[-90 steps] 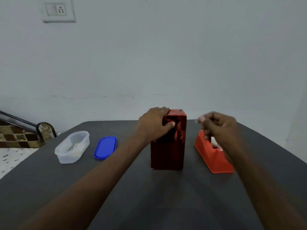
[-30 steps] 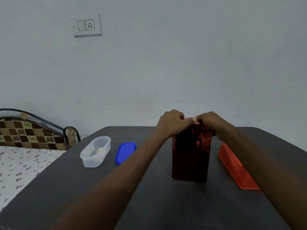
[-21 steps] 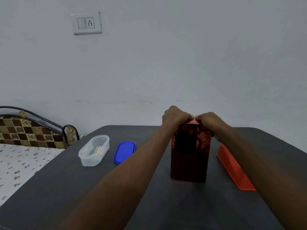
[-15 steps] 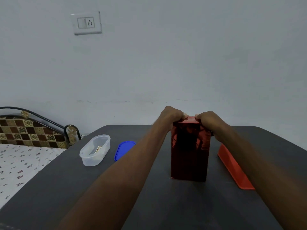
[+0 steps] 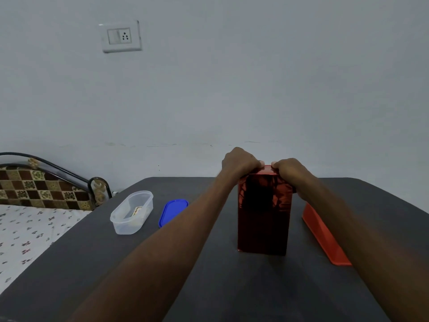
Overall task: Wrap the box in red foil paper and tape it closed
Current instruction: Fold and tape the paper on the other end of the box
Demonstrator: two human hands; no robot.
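Since 3 s back: right hand (image 5: 289, 171) gone from orange tape dispenser (image 5: 325, 238) to top of box (image 5: 263, 214), meeting left hand (image 5: 239, 161). Both sets of fingers curled over top edge, pressing red foil down. Box upright on tabletop (image 5: 209, 287), centre-right of frame. Probably light, stiff; foil slick, crease-prone. Best held at top corners.

The top of the foil-wrapped box (image 5: 263, 214) is largely covered by the left hand (image 5: 239, 162) and right hand (image 5: 289, 169), so no tape can be made out there. The orange tape dispenser (image 5: 325, 235), below the right hand, is half hidden by the forearm.
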